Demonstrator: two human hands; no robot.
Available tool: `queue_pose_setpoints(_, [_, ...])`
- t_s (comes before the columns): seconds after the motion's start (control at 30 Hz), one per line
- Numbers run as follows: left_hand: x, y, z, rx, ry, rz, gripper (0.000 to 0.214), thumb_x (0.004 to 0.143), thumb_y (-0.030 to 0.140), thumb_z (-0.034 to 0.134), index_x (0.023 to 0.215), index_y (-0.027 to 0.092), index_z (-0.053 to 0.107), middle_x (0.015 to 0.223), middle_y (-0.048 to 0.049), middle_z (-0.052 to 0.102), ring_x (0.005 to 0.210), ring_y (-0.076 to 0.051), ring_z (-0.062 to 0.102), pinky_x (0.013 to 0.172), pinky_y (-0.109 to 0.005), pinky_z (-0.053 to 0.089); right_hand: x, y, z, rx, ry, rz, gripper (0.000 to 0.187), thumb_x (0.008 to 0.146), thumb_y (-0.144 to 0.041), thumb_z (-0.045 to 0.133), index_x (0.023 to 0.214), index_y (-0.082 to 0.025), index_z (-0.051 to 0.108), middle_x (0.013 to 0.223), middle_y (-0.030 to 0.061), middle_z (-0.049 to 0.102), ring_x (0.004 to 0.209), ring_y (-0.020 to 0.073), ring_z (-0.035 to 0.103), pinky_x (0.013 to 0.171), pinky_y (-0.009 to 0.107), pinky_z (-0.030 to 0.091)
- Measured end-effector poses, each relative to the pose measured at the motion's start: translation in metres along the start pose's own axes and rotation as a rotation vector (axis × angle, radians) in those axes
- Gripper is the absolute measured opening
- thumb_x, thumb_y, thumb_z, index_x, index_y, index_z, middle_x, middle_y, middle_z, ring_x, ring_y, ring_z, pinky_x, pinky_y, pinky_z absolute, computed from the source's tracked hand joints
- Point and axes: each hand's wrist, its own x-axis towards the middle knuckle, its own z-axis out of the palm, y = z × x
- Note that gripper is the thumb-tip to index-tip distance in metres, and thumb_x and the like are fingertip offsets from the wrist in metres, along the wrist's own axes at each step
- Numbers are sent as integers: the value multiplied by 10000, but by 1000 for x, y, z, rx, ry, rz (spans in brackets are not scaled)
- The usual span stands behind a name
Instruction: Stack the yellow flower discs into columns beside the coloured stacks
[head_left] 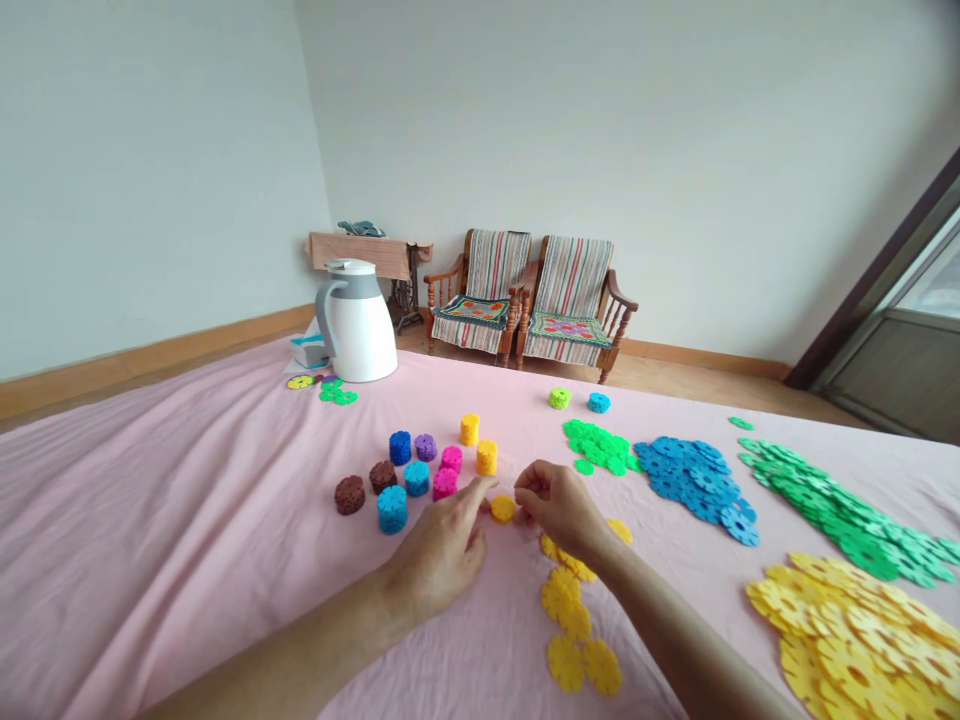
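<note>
My left hand (442, 545) rests on the pink cloth, fingers extended toward a small stack of yellow discs (502, 509), its fingertips touching or nearly touching the stack. My right hand (556, 503) is curled, its fingers pinched against the right side of the same stack. Loose yellow snowflake discs (574, 620) lie in front of my right wrist. Beyond my hands stand short stacks of discs: two yellow (486, 457), pink (445, 483), blue (400, 447), purple (425, 446), teal (392, 509) and brown (349, 494).
Piles of loose discs lie to the right: light green (598, 445), blue (697, 480), dark green (832, 505), yellow (862, 640). A white kettle (358, 322) stands at the far left of the pink-covered table (150, 520). Two wooden armchairs (525, 305) stand against the wall.
</note>
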Motion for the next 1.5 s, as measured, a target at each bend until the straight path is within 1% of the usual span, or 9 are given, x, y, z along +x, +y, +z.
queue_pose_setpoints(0.4, [1, 3, -2, -25, 34, -1, 557, 769, 52, 423, 1298, 220, 372, 1082, -61, 618, 1005, -175, 580, 896, -313, 443, -13, -14, -7, -276, 8, -79, 243, 677, -42, 438, 830, -158, 588, 761, 44, 682, 598, 119, 608, 525, 198, 390])
queue_pose_setpoints(0.67, [0, 2, -2, -39, 38, -8, 554, 763, 53, 427, 1292, 212, 385, 1059, -63, 626, 983, -184, 587, 874, -312, 447, -12, -11, -3, -287, 8, -93, 234, 680, -55, 446, 834, -160, 588, 785, 44, 679, 604, 116, 594, 527, 196, 378])
queue_pose_setpoints(0.8, [0, 2, -3, -46, 26, -15, 585, 726, 19, 416, 1282, 197, 393, 1082, -67, 624, 999, -176, 582, 888, -302, 434, -7, -11, -22, -323, 25, -108, 206, 688, -65, 450, 810, -159, 586, 757, 29, 663, 579, 110, 586, 524, 199, 369])
queue_pose_setpoints(0.9, [0, 3, -3, -26, 18, -25, 590, 706, 6, 411, 1267, 189, 410, 1143, -74, 601, 1046, -177, 560, 920, -300, 413, -1, -7, -50, -471, 143, -93, 169, 687, -80, 478, 782, -160, 592, 756, 32, 650, 638, 132, 591, 565, 218, 370])
queue_pose_setpoints(0.97, [0, 3, -3, -19, 9, -34, 590, 707, 8, 409, 1266, 197, 410, 1148, -67, 600, 1047, -177, 559, 914, -296, 415, 1, 0, -68, -598, 103, -84, 179, 657, -62, 499, 762, -164, 601, 764, 31, 645, 692, 148, 583, 601, 228, 370])
queue_pose_setpoints(1.03, [0, 3, -3, -19, 3, -41, 584, 712, 15, 411, 1263, 207, 413, 1127, -53, 612, 1034, -174, 564, 906, -291, 418, 0, 7, -80, -678, -35, -53, 242, 619, -37, 519, 797, -169, 616, 807, 36, 639, 734, 156, 575, 617, 232, 368])
queue_pose_setpoints(1.13, [0, 3, -3, -16, 12, -37, 571, 717, 23, 413, 1258, 207, 418, 1133, -50, 608, 1044, -172, 559, 912, -285, 414, -2, 14, -84, -719, -168, -42, 332, 610, -36, 536, 892, -183, 628, 894, 50, 622, 810, 170, 565, 659, 240, 372])
queue_pose_setpoints(1.27, [0, 4, -3, -13, 21, -31, 577, 717, 30, 421, 1264, 213, 409, 1127, -45, 612, 1023, -171, 569, 902, -276, 420, -1, 16, -78, -745, -159, -3, 328, 631, -46, 532, 912, -184, 627, 925, 53, 608, 808, 167, 557, 669, 244, 361])
queue_pose_setpoints(1.5, [0, 1, -1, -14, 30, -13, 578, 712, 21, 415, 1255, 217, 407, 1143, -41, 605, 1040, -169, 562, 915, -277, 410, 5, 25, -79, -733, -141, -8, 181, 652, -100, 555, 808, -181, 596, 891, 31, 618, 784, 158, 554, 657, 238, 354])
